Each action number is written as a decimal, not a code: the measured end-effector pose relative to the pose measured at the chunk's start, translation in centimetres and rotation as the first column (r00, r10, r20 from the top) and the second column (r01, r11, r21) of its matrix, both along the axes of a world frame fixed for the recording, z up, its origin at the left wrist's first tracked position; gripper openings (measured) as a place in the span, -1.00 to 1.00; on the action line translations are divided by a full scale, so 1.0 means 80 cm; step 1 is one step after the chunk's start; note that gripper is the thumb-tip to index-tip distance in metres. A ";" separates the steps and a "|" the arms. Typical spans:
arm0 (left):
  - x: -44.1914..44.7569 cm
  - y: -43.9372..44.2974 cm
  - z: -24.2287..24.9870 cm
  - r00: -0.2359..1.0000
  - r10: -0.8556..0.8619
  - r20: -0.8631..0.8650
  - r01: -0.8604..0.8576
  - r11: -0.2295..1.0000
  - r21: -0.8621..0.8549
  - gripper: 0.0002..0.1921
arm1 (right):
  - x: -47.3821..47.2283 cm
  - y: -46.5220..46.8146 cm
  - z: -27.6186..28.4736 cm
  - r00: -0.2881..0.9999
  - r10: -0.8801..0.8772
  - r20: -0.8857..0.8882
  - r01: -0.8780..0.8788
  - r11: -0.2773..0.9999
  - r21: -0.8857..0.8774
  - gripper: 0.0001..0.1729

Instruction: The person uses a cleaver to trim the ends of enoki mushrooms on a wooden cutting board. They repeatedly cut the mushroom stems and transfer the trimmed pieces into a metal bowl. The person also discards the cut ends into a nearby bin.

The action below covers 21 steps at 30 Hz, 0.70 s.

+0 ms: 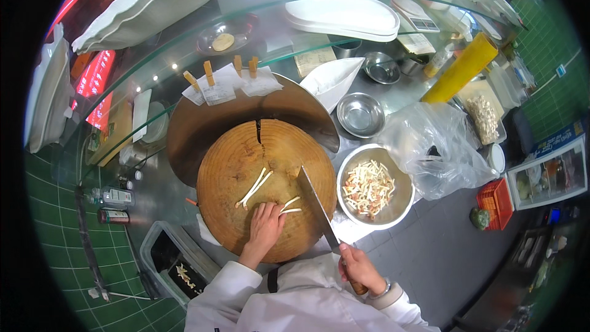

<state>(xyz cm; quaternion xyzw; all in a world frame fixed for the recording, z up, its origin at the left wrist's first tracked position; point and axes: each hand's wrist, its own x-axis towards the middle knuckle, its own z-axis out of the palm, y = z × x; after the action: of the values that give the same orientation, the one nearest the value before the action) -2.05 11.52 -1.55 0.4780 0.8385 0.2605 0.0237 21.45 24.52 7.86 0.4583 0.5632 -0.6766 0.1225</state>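
Note:
On a round wooden chopping block (230, 157) my left hand (267, 223) rests with its fingertips on a few thin pale stalks (291, 204). More such stalks (255, 188) lie loose just above that hand. A cleaver (319, 207) is in my right hand (357, 265), its blade slanting up and left across the block's right side. To the right of the block stands a steel bowl (408, 203) holding many short cut pale pieces (368, 189), some with brownish ends.
A curved metal guard (184, 143) with clipped paper slips rises behind the block. Beyond the steel bowl lies a clear plastic bag (433, 147); a small metal bowl (360, 115) sits above. At lower left is a plastic bin (159, 233). A glass shelf (258, 7) crosses the top.

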 end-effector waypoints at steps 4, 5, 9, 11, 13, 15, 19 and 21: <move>-0.010 0.002 -0.009 0.988 0.095 0.123 -0.102 0.993 0.052 -0.87 | 0.000 -0.003 0.000 0.999 0.020 -0.049 -0.018 0.999 0.035 -0.46; -0.013 0.002 -0.009 0.977 0.119 0.176 -0.131 0.989 0.062 -0.87 | -0.002 -0.002 -0.001 1.000 0.013 -0.025 -0.012 1.000 0.023 -0.45; -0.021 0.004 -0.011 0.936 0.194 0.294 -0.226 0.971 0.079 -0.88 | -0.001 -0.004 -0.003 0.999 0.005 -0.032 -0.004 1.000 0.018 -0.41; -0.023 0.007 -0.012 0.938 0.218 0.268 -0.240 0.969 0.051 -0.88 | 0.001 -0.005 -0.005 1.000 0.001 -0.028 0.000 1.000 0.020 -0.41; -0.023 0.011 -0.014 0.975 0.157 0.156 -0.169 0.983 0.065 -0.87 | 0.002 -0.006 -0.008 1.000 0.003 -0.017 -0.002 1.000 0.028 -0.41; -0.021 0.013 -0.013 0.989 0.125 0.075 -0.130 0.988 0.078 -0.85 | 0.003 -0.006 -0.008 1.000 0.017 -0.018 -0.016 0.999 0.033 -0.42; -0.017 0.011 -0.008 0.996 0.074 0.042 -0.077 0.994 0.075 -0.79 | 0.002 -0.007 -0.001 0.992 0.123 -0.026 -0.118 0.982 0.145 -0.45; -0.015 0.006 -0.005 0.999 0.043 0.032 -0.045 0.997 0.064 -0.78 | 0.003 -0.013 0.007 0.993 0.118 -0.021 -0.114 0.984 0.135 -0.48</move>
<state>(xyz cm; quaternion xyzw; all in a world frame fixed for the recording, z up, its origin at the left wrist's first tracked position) -3.24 12.03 -1.94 0.4559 0.8395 0.2952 0.0153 21.68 23.50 8.40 0.4221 0.6347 -0.6356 0.1224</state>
